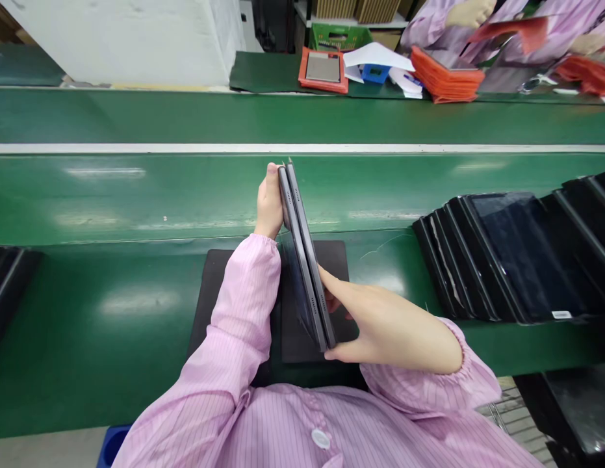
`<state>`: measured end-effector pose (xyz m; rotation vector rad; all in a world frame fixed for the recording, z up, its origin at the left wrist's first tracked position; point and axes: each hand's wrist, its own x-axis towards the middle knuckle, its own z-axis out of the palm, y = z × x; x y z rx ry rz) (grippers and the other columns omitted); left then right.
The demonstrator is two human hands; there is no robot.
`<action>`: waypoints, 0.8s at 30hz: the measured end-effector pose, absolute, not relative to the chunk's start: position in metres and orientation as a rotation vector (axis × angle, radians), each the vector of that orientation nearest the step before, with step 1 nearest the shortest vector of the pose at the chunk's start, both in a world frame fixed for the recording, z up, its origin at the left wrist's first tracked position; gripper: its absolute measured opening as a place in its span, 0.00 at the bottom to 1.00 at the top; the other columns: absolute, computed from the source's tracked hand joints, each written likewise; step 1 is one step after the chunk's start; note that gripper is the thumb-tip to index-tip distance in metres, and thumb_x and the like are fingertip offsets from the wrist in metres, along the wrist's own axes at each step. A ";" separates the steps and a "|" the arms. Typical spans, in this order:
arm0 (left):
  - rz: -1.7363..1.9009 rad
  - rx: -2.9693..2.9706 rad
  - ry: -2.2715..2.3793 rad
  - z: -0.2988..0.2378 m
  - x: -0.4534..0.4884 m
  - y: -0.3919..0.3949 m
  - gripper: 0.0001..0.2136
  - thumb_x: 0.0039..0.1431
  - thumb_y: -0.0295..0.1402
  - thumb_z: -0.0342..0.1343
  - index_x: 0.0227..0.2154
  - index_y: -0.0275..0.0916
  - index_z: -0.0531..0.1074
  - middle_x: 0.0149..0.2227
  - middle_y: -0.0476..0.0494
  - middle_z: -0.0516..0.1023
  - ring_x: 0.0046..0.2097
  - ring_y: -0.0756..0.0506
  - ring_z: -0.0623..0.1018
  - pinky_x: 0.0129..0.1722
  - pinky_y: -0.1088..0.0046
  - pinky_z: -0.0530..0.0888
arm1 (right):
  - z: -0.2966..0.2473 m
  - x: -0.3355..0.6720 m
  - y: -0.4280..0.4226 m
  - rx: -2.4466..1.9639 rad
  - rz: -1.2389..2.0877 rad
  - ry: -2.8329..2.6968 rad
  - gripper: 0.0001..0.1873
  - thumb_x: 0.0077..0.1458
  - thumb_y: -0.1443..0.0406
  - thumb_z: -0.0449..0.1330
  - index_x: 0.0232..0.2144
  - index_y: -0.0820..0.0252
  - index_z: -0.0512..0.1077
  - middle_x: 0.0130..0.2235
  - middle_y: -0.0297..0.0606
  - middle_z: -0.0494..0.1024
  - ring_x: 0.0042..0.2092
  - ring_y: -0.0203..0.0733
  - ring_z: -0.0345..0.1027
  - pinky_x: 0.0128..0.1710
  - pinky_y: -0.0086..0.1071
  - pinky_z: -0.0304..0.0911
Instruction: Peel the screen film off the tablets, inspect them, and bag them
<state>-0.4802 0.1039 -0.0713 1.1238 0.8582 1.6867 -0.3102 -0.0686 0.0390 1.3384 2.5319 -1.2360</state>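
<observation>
Your left hand (269, 203) holds the top end of two dark tablets (306, 260), its fingers hidden, so you can't tell their state. Your right hand (387, 328) pinches the tablets together, upright on edge above a black mat (334, 257), beside stacked black tablets (516, 260).

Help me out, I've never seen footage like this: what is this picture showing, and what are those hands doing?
This is one view from a camera worn on a person's head, looking down at their own body. There is no machine: the pink striped sleeves are theirs. Their left hand and right hand hold two thin dark tablets together on edge, above a black mat on a green conveyor-style bench. More dark tablets stand leaning in a row to the right. Across the bench, a co-worker sits near orange stacked covers.
</observation>
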 end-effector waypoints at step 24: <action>1.713 1.218 0.751 -0.048 -0.473 0.085 0.30 0.55 0.67 0.48 0.27 0.42 0.71 0.25 0.48 0.64 0.28 0.47 0.67 0.30 0.70 0.66 | 0.048 -0.298 -0.073 1.319 -1.270 2.564 0.57 0.46 0.61 0.74 0.71 0.57 0.48 0.49 0.40 0.80 0.48 0.49 0.77 0.44 0.38 0.73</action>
